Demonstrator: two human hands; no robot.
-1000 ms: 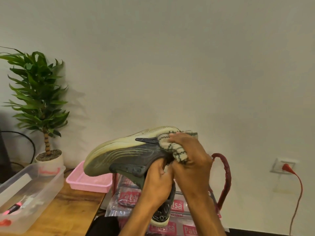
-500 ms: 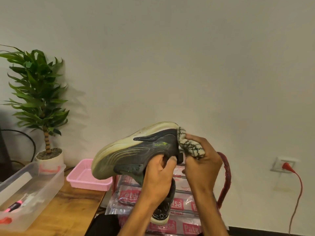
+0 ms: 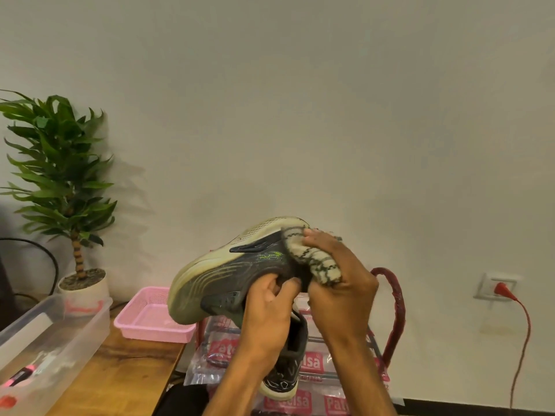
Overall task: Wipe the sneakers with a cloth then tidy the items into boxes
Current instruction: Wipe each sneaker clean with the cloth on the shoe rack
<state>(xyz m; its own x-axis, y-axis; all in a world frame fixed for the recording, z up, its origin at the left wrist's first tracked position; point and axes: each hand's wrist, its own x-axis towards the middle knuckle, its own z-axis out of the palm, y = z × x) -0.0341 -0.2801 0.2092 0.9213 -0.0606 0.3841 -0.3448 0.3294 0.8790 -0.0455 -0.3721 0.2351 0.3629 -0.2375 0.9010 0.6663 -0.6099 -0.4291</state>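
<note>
Head view: left hand (image 3: 264, 313) grips sneaker (image 3: 228, 277); right hand (image 3: 339, 283) clutches cloth (image 3: 315, 259), seemingly against it.

The sneaker (image 3: 234, 277) has a charcoal-grey side streaked with pale curved lines, a small neon-green mark and a cream sole. At its 3 o'clock, the cloth (image 3: 315, 262) is cream, crossed by dark wavy lines. At the sneaker's 8 o'clock, the basket (image 3: 156, 333) is pink with a fine grid pattern. Toward 9 o'clock, the plant (image 3: 60, 175) is deep green, its stem banded brown and tan, its pot (image 3: 90, 291) white. The counter (image 3: 120, 370) is warm brown woodgrain. At 3 o'clock, the plug (image 3: 500, 288) is red. At 5 o'clock, the packets (image 3: 312, 363) carry red-and-white labels.
</note>
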